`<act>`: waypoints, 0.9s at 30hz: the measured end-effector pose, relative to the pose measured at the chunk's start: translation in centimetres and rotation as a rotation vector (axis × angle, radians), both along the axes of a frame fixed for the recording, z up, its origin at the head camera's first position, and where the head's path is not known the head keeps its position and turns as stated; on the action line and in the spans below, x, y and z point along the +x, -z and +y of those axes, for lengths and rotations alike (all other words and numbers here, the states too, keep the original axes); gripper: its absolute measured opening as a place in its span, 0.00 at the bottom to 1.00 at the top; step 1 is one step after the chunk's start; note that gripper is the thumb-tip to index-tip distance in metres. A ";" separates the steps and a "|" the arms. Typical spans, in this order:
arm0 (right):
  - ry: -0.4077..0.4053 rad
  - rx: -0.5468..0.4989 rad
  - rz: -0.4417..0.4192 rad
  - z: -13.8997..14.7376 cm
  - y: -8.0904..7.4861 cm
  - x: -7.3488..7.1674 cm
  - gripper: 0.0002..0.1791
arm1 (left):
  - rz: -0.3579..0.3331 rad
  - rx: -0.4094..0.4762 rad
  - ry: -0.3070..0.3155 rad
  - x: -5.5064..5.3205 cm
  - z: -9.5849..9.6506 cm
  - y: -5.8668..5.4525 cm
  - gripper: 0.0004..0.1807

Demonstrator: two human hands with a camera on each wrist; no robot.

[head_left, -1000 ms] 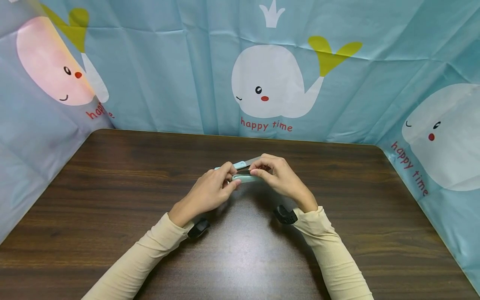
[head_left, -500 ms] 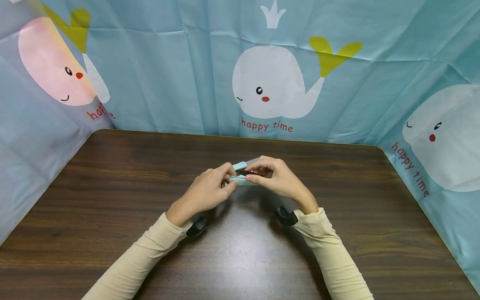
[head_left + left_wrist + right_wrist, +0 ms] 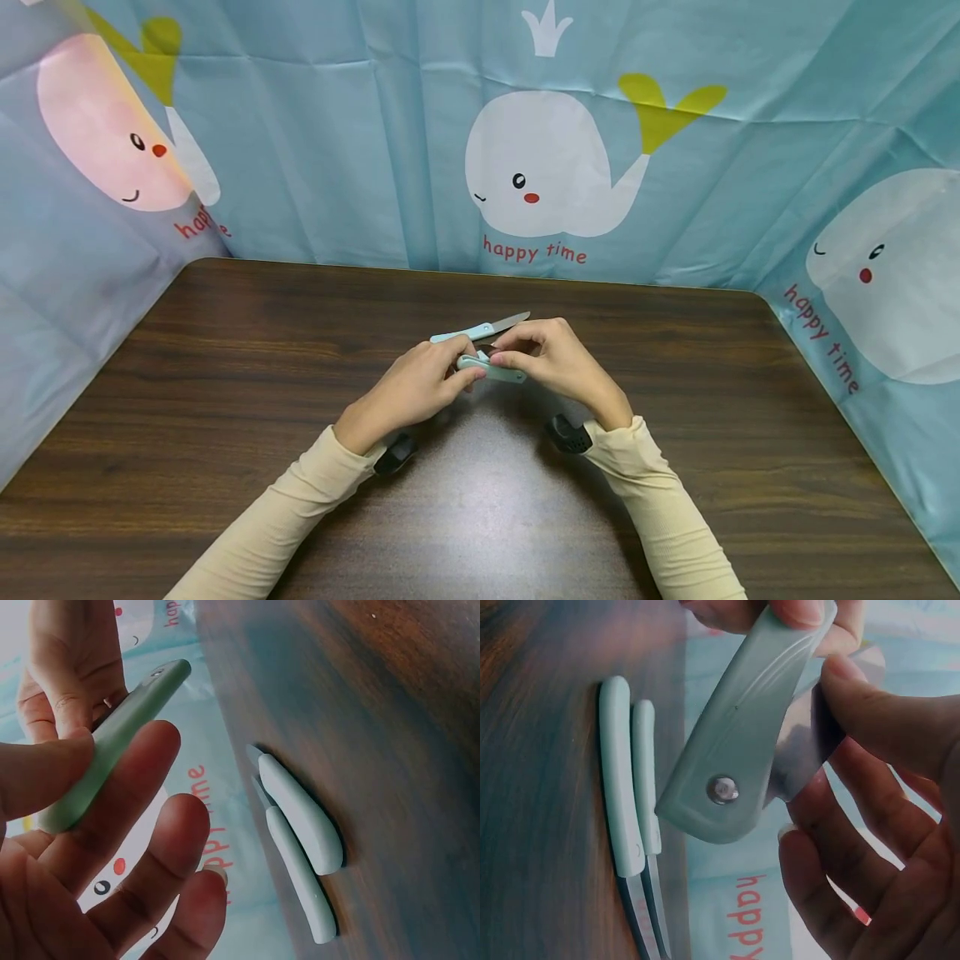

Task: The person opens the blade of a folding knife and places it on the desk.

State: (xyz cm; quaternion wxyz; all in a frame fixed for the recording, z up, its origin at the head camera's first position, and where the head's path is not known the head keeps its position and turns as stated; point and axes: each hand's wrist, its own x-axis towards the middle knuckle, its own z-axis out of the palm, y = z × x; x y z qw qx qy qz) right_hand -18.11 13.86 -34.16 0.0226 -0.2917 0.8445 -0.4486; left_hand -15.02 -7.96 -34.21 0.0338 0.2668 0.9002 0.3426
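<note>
My left hand grips the pale green handle of a folding knife between thumb and fingers, held above the table. From the right, my right hand pinches its blade between thumb and fingers. In the right wrist view the metal blade stands partly out of the handle, at an angle to it, with the round pivot at the handle's lower end. The left wrist view shows the handle's long side; the blade is mostly hidden there.
Two more pale green knives, a wider one and a slimmer one, lie side by side on the dark wooden table just beyond my hands. A blue printed curtain stands behind the table.
The knife handle has tilted, so its pivot end now shows below my right fingers. My right hand has shifted slightly down, uncovering the blade of a knife on the table.
</note>
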 end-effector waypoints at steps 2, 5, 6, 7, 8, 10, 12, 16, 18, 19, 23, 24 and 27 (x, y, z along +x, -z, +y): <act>0.008 -0.009 0.022 0.1 0.0 -0.1 0.04 | -0.009 0.010 0.005 -0.1 -0.1 0.0 0.07; 0.030 -0.036 0.034 0.4 -0.1 -0.2 0.03 | -0.019 0.021 0.009 -0.2 -0.2 0.0 0.07; 0.038 -0.044 0.032 0.5 -0.1 -0.3 0.03 | -0.023 0.022 0.010 -0.3 -0.2 0.0 0.07; 0.046 -0.051 0.029 0.7 -0.1 -0.3 0.03 | -0.029 0.023 0.011 -0.3 -0.2 0.0 0.06; 0.054 -0.057 0.025 0.8 -0.2 -0.4 0.03 | -0.035 0.022 0.011 -0.3 -0.3 0.0 0.06; 0.064 -0.058 0.019 1.2 -0.2 -0.5 0.03 | -0.049 0.020 0.015 -0.4 -0.4 0.0 0.06; 0.074 -0.058 0.009 1.5 -0.2 -0.6 0.03 | -0.060 0.018 0.017 -0.5 -0.5 0.0 0.06; 0.100 -0.067 -0.019 2.0 -0.4 -0.7 0.04 | -0.063 0.016 0.013 -0.5 -0.6 -0.3 0.06; 0.104 -0.067 -0.038 2.2 -0.5 -0.7 0.05 | -0.057 0.016 0.011 -0.5 -0.6 -0.4 0.06; 0.101 -0.066 -0.049 2.3 -0.6 -0.7 0.05 | -0.059 0.018 0.011 -0.5 -0.6 -0.4 0.06; 0.052 -0.063 -0.086 2.7 -0.5 -0.8 0.08 | -0.062 0.028 0.010 -0.4 -0.5 -0.4 0.06; 0.040 -0.064 -0.089 2.7 -0.5 -0.8 0.08 | -0.062 0.029 0.009 -0.4 -0.5 -0.3 0.06; 0.011 -0.058 -0.076 2.6 -0.5 -0.7 0.08 | -0.046 0.019 -0.002 -0.4 -0.5 -0.3 0.06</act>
